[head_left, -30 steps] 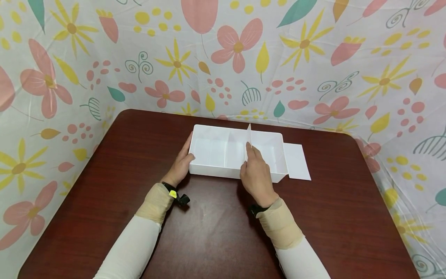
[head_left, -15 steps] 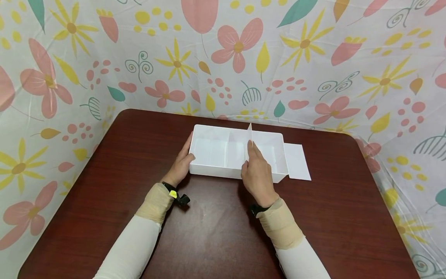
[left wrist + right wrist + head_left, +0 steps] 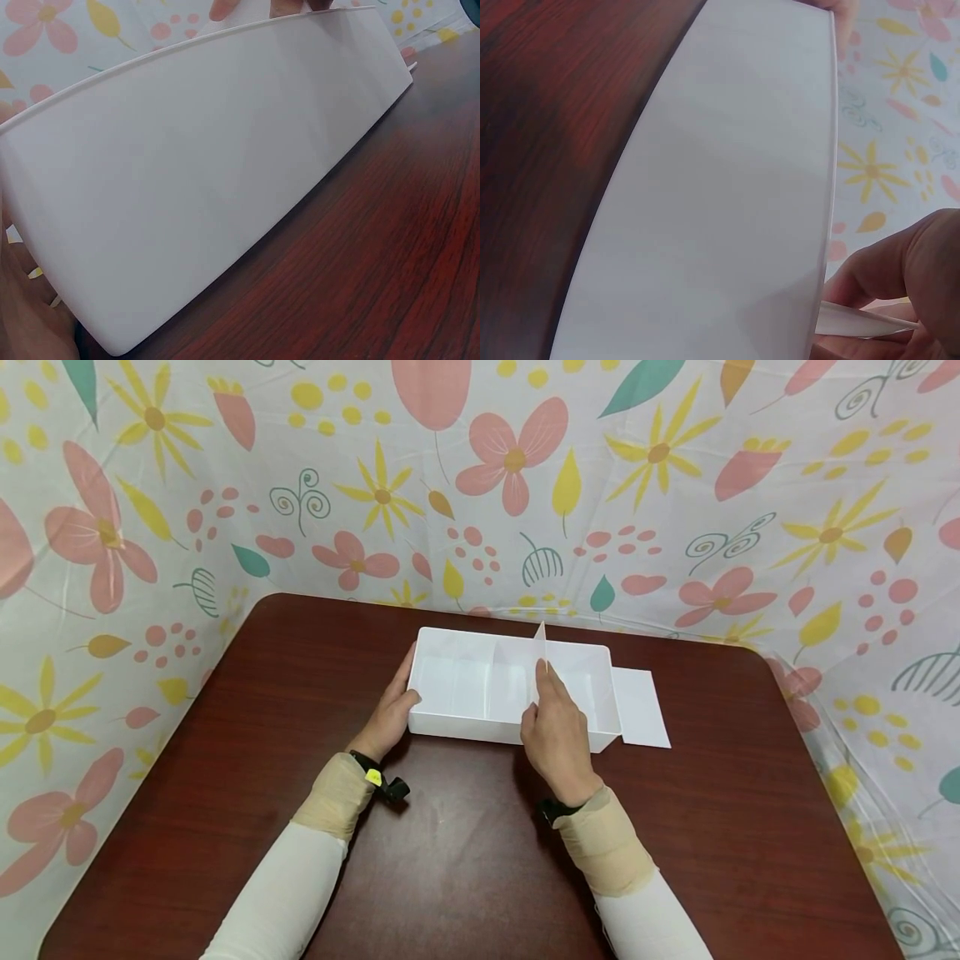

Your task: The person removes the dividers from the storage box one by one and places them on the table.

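Note:
A long white plastic box (image 3: pixel 457 727) rests on the table, with one upright divider (image 3: pixel 489 681) standing across its inside. My left hand (image 3: pixel 390 714) holds the box's left end, thumb by the near corner and fingers along the outer wall. Over the right part of the box, my right hand (image 3: pixel 557 739) pinches a thin white divider panel (image 3: pixel 541 642), which rises above the far rim. The right wrist view shows that panel's end (image 3: pixel 859 322) between thumb and fingers, right at the near rim. Its lower edge is hidden inside the box.
Another flat white panel (image 3: pixel 642 708) lies on the dark brown wooden table (image 3: pixel 450 860), just off the box's right end. Behind the table's far edge hangs a flower-patterned cloth (image 3: pixel 480 527). A black wrist strap with a camera (image 3: pixel 392 789) sits on the left wrist.
My right hand has shifted slightly to the right and up with the divider panel in its pinch. The left hand and the box stay practically where they were.

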`<state>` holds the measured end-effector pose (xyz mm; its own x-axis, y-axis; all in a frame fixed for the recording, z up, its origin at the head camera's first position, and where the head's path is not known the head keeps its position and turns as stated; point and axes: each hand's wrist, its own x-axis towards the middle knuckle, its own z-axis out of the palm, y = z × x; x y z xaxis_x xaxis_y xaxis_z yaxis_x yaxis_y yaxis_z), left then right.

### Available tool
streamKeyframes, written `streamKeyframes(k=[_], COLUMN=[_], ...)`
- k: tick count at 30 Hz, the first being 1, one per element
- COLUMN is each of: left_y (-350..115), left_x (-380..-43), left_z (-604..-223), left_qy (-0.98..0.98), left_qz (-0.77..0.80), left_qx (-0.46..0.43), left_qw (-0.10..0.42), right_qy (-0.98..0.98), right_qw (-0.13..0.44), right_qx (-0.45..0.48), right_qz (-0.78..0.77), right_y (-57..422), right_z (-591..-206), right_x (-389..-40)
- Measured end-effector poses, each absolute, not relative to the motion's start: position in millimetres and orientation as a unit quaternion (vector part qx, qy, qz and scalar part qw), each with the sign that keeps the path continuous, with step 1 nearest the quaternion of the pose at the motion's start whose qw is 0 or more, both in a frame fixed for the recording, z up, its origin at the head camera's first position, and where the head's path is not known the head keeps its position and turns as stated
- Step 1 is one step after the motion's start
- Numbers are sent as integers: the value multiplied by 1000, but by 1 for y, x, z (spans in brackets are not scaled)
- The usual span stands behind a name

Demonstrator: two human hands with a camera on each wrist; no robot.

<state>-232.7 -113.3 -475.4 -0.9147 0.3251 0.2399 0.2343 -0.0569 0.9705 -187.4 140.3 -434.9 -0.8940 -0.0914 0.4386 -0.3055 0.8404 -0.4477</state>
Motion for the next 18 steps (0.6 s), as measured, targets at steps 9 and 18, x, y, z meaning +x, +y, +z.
streamKeyframes(k=[9, 18], left_y=[-114, -114], left_x=[-232, -233], left_z=[-475, -477], left_qy=[687, 690], left_qz=[696, 693], left_qx=[206, 207], left_qw=[30, 30], right_qy=[-935, -936], right_qw=[212, 214], right_qx=[100, 90], right_qz=[265, 264], right_y=[140, 141], right_z=[-434, -433], right_x=[-188, -189])
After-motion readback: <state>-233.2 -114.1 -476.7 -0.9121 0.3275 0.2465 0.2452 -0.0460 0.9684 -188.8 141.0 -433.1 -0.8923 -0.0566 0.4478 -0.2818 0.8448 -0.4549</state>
